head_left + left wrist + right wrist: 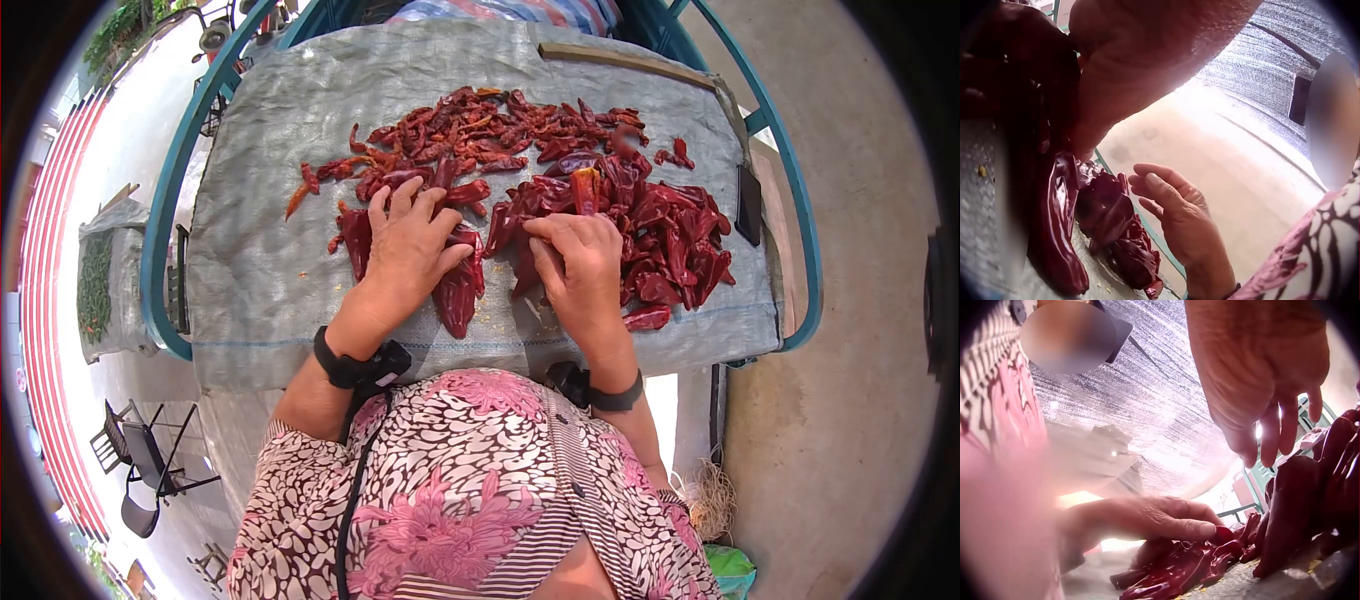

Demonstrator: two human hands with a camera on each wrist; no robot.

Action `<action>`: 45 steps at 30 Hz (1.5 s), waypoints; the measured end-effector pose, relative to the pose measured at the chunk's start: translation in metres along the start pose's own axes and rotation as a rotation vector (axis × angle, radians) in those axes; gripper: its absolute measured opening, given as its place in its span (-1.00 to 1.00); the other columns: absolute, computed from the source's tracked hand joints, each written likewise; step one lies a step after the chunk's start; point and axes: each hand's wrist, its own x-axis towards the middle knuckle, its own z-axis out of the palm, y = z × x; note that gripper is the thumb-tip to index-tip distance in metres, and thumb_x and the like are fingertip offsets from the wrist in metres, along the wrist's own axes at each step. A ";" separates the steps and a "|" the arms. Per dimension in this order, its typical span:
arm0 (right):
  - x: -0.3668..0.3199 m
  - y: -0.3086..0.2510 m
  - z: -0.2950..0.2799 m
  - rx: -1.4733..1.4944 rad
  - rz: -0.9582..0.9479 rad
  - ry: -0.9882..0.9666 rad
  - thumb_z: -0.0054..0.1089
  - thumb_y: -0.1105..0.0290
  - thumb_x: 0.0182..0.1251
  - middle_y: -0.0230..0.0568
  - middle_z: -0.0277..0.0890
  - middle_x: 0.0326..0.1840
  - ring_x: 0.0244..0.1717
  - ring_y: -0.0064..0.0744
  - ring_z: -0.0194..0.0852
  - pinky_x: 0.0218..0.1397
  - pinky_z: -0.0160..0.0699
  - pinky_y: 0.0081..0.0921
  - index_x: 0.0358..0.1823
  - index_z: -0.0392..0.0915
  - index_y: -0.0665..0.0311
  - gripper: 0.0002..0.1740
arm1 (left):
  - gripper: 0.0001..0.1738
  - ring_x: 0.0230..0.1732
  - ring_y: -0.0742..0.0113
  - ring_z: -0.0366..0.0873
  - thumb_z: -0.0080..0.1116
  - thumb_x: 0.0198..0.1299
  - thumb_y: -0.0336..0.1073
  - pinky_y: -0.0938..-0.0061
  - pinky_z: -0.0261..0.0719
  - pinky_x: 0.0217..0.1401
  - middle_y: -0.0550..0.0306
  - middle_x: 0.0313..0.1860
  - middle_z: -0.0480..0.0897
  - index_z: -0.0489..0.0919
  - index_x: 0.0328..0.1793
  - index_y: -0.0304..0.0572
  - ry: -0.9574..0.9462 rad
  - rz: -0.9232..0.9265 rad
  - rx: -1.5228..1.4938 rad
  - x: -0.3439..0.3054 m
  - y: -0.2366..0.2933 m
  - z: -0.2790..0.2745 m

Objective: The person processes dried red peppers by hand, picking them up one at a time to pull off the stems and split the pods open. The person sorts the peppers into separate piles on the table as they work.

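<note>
Dark red dried chili peppers lie in loose groups on a grey woven sheet (270, 250). My left hand (410, 240) rests over a small group, its fingers spread across the pods and its thumb on them. One long glossy pepper (457, 300) sticks out below that hand, also close up in the left wrist view. Over the near left edge of the larger right-hand heap (675, 235) is my right hand (585, 260). In the right wrist view its fingers (1269, 437) hang down loosely with nothing between them. An orange-tipped pepper (585, 190) stands just beyond it.
Smaller, wrinkled peppers (450, 130) spread across the far part of the sheet. A dark phone-like slab (748, 205) lies at the right edge and a wooden strip (625, 64) at the far edge. Teal metal rails (795, 235) flank the surface.
</note>
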 end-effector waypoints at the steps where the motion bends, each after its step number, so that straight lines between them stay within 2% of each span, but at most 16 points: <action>1: 0.001 -0.001 -0.001 -0.007 -0.011 -0.005 0.37 0.43 0.30 -0.34 0.67 -0.09 0.07 -0.19 0.55 0.40 0.27 -0.02 -0.06 0.70 0.10 -0.80 | -0.54 0.54 -0.03 0.26 0.49 0.12 -0.11 -0.10 0.04 0.59 0.09 0.37 0.52 0.68 0.16 0.06 0.007 0.001 0.021 0.000 0.001 0.000; 5: -0.001 -0.002 0.000 -0.003 -0.005 -0.020 0.37 0.43 0.30 -0.36 0.67 -0.09 0.06 -0.22 0.56 0.44 0.24 0.00 -0.05 0.71 0.09 -0.80 | -0.59 0.53 -0.01 0.28 0.45 0.16 -0.20 -0.11 0.04 0.58 0.12 0.35 0.54 0.68 0.15 0.06 0.014 0.027 0.001 -0.005 -0.003 0.005; 8: -0.002 -0.003 0.000 0.014 0.004 -0.020 0.38 0.42 0.30 -0.36 0.67 -0.09 0.05 -0.23 0.57 0.45 0.24 0.00 -0.05 0.71 0.10 -0.79 | -0.66 0.45 0.03 0.37 0.39 0.17 -0.27 -0.14 0.08 0.55 0.15 0.21 0.61 0.68 0.10 0.06 0.083 0.100 0.100 -0.002 -0.009 0.008; 11: 0.002 -0.014 -0.004 0.044 0.001 -0.011 0.40 0.39 0.30 -0.35 0.67 -0.11 0.03 -0.25 0.57 0.46 0.24 -0.01 -0.03 0.71 0.11 -0.79 | -0.65 0.28 0.13 0.50 0.36 0.17 -0.36 -0.12 0.14 0.53 0.25 0.04 0.66 0.68 0.11 0.09 0.152 0.121 -0.032 0.003 0.005 -0.014; 14: 0.003 -0.017 -0.007 0.077 -0.040 -0.060 0.42 0.34 0.31 -0.38 0.67 -0.16 -0.04 -0.27 0.58 0.47 0.23 0.00 0.02 0.69 0.10 -0.74 | -0.67 0.08 0.21 0.56 0.36 0.18 -0.37 -0.10 0.19 0.50 0.31 -0.13 0.67 0.69 0.08 0.12 0.056 0.163 -0.167 0.000 0.017 -0.019; 15: 0.001 -0.012 -0.005 0.081 -0.057 -0.093 0.43 0.32 0.30 -0.39 0.67 -0.18 -0.06 -0.28 0.58 0.48 0.22 0.01 0.05 0.68 0.09 -0.70 | -0.75 -0.05 0.24 0.58 0.36 0.22 -0.34 -0.09 0.21 0.49 0.32 -0.26 0.66 0.71 0.03 0.09 0.078 0.157 -0.212 0.002 0.021 -0.018; 18: 0.000 -0.004 -0.003 0.082 -0.097 -0.079 0.45 0.29 0.30 -0.41 0.65 -0.24 -0.15 -0.30 0.58 0.49 0.21 0.03 0.16 0.64 0.07 -0.60 | -0.83 -0.07 0.25 0.58 0.36 0.27 -0.30 -0.07 0.22 0.48 0.28 -0.31 0.65 0.73 -0.02 0.05 0.100 0.070 -0.405 0.005 0.022 -0.018; 21: 0.005 -0.008 -0.009 0.107 -0.060 -0.062 0.43 0.30 0.32 -0.39 0.64 -0.23 -0.13 -0.29 0.58 0.48 0.21 0.02 0.17 0.63 0.08 -0.61 | -0.77 -0.09 0.24 0.57 0.37 0.29 -0.35 -0.01 0.16 0.54 0.27 -0.25 0.62 0.73 0.06 0.00 0.085 0.097 -0.422 0.013 0.023 -0.018; 24: 0.005 -0.004 -0.004 0.117 -0.077 -0.022 0.39 0.29 0.36 -0.34 0.64 -0.20 -0.07 -0.26 0.58 0.48 0.21 0.02 0.18 0.63 0.09 -0.63 | -0.85 -0.05 0.22 0.57 0.32 0.34 -0.19 -0.05 0.21 0.49 0.25 -0.29 0.66 0.74 -0.05 0.02 0.084 0.130 -0.417 0.019 0.032 -0.020; 27: 0.009 0.006 -0.005 0.017 -0.010 0.028 0.35 0.29 0.40 -0.31 0.64 -0.15 -0.03 -0.23 0.58 0.47 0.22 -0.01 0.20 0.63 0.08 -0.63 | -0.80 0.11 0.15 0.54 0.30 0.34 -0.13 -0.10 0.15 0.51 0.17 -0.13 0.69 0.74 -0.05 0.00 0.212 0.038 -0.382 0.024 0.027 -0.017; 30: 0.018 0.012 -0.011 -0.150 0.029 0.061 0.33 0.29 0.41 -0.30 0.65 -0.11 0.01 -0.23 0.57 0.47 0.21 -0.02 0.20 0.64 0.07 -0.65 | -0.76 0.35 0.07 0.43 0.25 0.36 -0.12 -0.07 0.02 0.59 0.13 0.12 0.66 0.76 0.00 -0.01 0.177 -0.022 -0.065 0.026 0.012 0.001; 31: 0.019 0.014 -0.010 -0.166 0.053 0.075 0.34 0.30 0.40 -0.26 0.64 0.00 0.09 -0.20 0.54 0.47 0.20 -0.01 0.21 0.63 0.07 -0.64 | -0.76 0.50 -0.01 0.32 0.27 0.33 -0.14 -0.13 -0.01 0.59 0.10 0.28 0.61 0.76 0.01 -0.01 0.101 -0.045 -0.031 0.026 0.009 0.005; 35: 0.016 0.014 -0.005 -0.092 0.140 0.181 0.37 0.35 0.36 -0.21 0.59 0.17 0.22 -0.10 0.45 0.46 0.21 0.00 0.23 0.61 0.09 -0.59 | -0.72 0.56 0.00 0.28 0.28 0.31 -0.20 -0.19 -0.06 0.61 0.14 0.38 0.57 0.74 0.09 -0.03 0.016 0.030 0.150 0.021 0.001 0.031; 38: 0.009 0.013 0.000 -0.091 0.124 0.134 0.39 0.36 0.33 -0.22 0.60 0.14 0.21 -0.11 0.46 0.44 0.22 0.01 0.21 0.61 0.12 -0.59 | -0.67 0.54 0.03 0.29 0.26 0.31 -0.24 -0.19 -0.07 0.61 0.22 0.40 0.55 0.72 0.18 -0.06 0.021 0.023 0.175 0.019 0.000 0.032; 41: 0.006 0.012 0.001 -0.035 0.060 0.130 0.41 0.36 0.30 -0.23 0.61 0.11 0.16 -0.13 0.49 0.45 0.22 0.00 0.20 0.61 0.12 -0.58 | -0.63 0.51 0.06 0.32 0.26 0.28 -0.33 -0.16 -0.07 0.62 0.29 0.41 0.55 0.69 0.23 -0.08 0.116 0.056 0.095 0.018 0.006 0.015; 45: 0.010 -0.008 -0.002 0.021 -0.019 0.090 0.44 0.28 0.30 -0.27 0.60 0.02 0.10 -0.21 0.51 0.50 0.14 0.00 0.21 0.62 0.10 -0.55 | -0.59 0.44 0.09 0.37 0.26 0.22 -0.41 -0.10 -0.03 0.62 0.31 0.34 0.59 0.70 0.23 -0.09 0.115 0.191 -0.048 0.012 0.033 -0.020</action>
